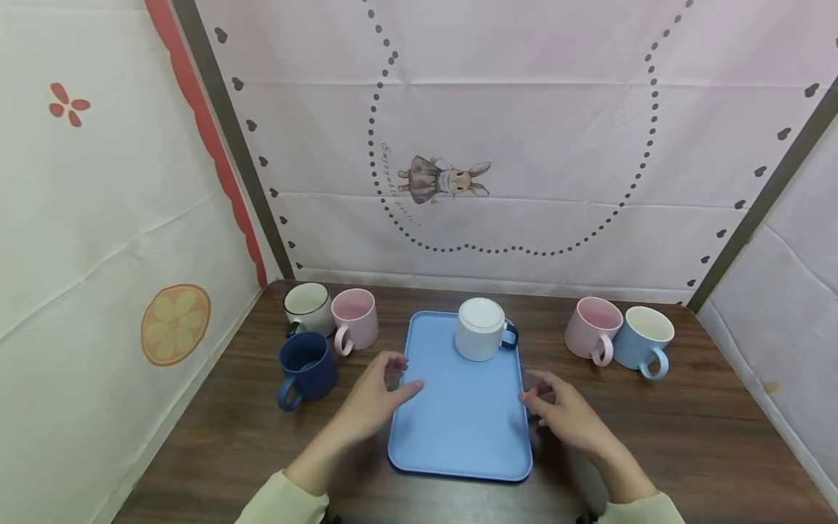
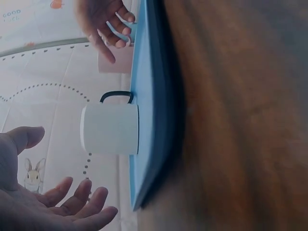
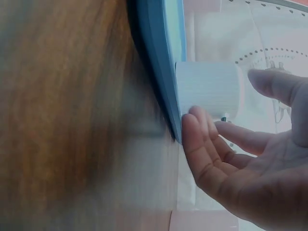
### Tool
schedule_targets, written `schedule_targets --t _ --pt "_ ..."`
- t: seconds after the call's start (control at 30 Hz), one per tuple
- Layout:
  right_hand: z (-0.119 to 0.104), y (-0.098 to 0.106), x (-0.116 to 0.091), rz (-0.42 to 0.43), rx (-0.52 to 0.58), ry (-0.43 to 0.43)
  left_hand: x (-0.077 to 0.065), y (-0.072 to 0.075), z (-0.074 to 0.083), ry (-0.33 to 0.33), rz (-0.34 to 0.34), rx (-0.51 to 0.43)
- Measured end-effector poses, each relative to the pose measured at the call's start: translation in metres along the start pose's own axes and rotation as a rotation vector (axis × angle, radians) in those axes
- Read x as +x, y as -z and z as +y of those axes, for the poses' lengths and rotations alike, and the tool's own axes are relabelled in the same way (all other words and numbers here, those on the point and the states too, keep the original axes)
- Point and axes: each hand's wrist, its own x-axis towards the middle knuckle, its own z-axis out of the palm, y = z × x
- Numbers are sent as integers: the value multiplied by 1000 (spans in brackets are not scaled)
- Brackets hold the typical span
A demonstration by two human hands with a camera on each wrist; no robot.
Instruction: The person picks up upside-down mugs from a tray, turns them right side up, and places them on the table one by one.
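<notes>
A white mug [image 1: 480,331] with a dark handle stands upside down on the far part of a blue tray [image 1: 458,415]. My left hand [image 1: 380,393] is at the tray's left edge, thumb and fingers spread apart and holding nothing. At the opposite edge, my right hand [image 1: 561,411] has its fingers loosely bent with nothing in them. In the right wrist view the fingertips [image 3: 189,126] of that hand are right at the tray's rim. The left wrist view shows the left palm [image 2: 53,192] facing the mug, apart from it.
Left of the tray stand a white mug [image 1: 314,311] with a dark rim, a pink mug [image 1: 358,320] and a dark blue mug [image 1: 314,371]. A pink mug [image 1: 585,331] and a light blue mug [image 1: 638,340] stand to the right. Printed cloth [image 1: 524,160] encloses the wooden table [image 1: 687,444].
</notes>
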Motion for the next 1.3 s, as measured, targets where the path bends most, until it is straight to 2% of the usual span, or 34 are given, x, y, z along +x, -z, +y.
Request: schedule_targets --t 0.27,0.53,0.87,1.3 --pt "-2 4 14 83 16 25 24 -14 16 -36 -44 74" --pt "-8 4 34 155 101 0 53 -29 30 -49 -90 115" --pt "-10 3 57 188 121 7 83 -45 36 -38 -124 131" --pt "-10 -3 84 163 102 -23 107 -70 42 -22 -125 110"
